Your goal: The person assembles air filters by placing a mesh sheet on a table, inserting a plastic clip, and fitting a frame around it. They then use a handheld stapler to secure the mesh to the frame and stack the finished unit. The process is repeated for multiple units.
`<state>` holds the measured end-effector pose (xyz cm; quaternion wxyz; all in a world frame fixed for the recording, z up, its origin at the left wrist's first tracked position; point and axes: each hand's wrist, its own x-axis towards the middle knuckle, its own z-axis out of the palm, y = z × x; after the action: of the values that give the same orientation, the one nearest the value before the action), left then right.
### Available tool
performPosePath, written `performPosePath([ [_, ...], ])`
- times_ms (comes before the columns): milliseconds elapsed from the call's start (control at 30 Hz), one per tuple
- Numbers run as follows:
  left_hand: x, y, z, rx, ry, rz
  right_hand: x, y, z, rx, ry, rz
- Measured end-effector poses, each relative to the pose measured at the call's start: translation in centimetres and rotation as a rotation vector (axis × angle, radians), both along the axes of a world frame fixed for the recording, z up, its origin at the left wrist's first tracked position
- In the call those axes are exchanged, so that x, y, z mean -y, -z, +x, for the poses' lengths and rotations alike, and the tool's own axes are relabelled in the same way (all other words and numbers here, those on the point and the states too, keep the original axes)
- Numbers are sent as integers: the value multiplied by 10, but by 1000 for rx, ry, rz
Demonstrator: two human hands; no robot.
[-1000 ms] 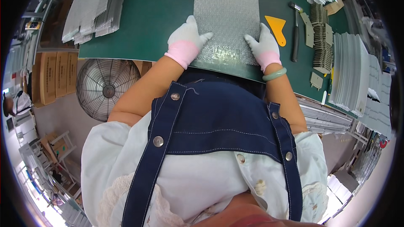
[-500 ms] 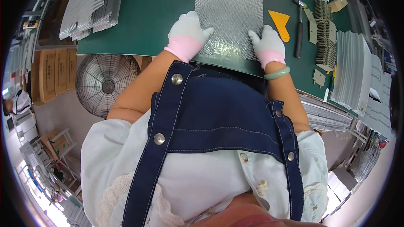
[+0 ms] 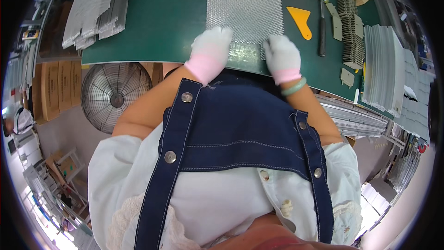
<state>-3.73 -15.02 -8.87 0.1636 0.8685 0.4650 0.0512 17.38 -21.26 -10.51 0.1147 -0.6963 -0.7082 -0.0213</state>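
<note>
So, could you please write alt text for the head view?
Two white-gloved hands, left hand and right hand, press on the near end of a silvery mesh sheet on a green mat. A yellow scraper and hammer lie to the right.

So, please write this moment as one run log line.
left hand: on mesh sheet | right hand: on sheet's near edge | yellow scraper: beside

Mesh sheet [image 3: 244, 4]: silver, fine honeycomb pattern. Mat [image 3: 162, 18]: dark green, plain. Left glove [image 3: 210, 51], right glove [image 3: 282, 55]: white, pink cuffs. Bracelet [image 3: 294, 87]: pale green. Scraper [image 3: 300, 21]: yellow. Apron [image 3: 240, 129]: navy denim, white stitching, silver studs. Shirt [image 3: 222, 203]: white. Fan [image 3: 115, 95]: grey wire grille. Boxes [image 3: 58, 88]: brown.
</note>
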Motion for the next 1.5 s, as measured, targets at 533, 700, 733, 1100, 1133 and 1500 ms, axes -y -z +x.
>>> performPosePath([
  [533, 48, 0, -24, 282, 335, 337, -68, -38, 197, -57, 847, -105],
  [700, 61, -3, -28, 394, 290, 352, -90, -39, 187, -107, 818, -267],
  [733, 62, -2, -27, 405, 277, 358, -94, -34, 185, -153, 879, -225],
  [1100, 100, -6, -42, 621, -402, -427, -108, -5, 239, -90, 647, -487],
  [1133, 102, -1, -52, 632, -512, -589, -103, -26, 214, -222, 639, -508],
  [1500, 92, 60, -36, 1379, -659, -1171, 112, -35, 30, -1928, 51, -637],
])
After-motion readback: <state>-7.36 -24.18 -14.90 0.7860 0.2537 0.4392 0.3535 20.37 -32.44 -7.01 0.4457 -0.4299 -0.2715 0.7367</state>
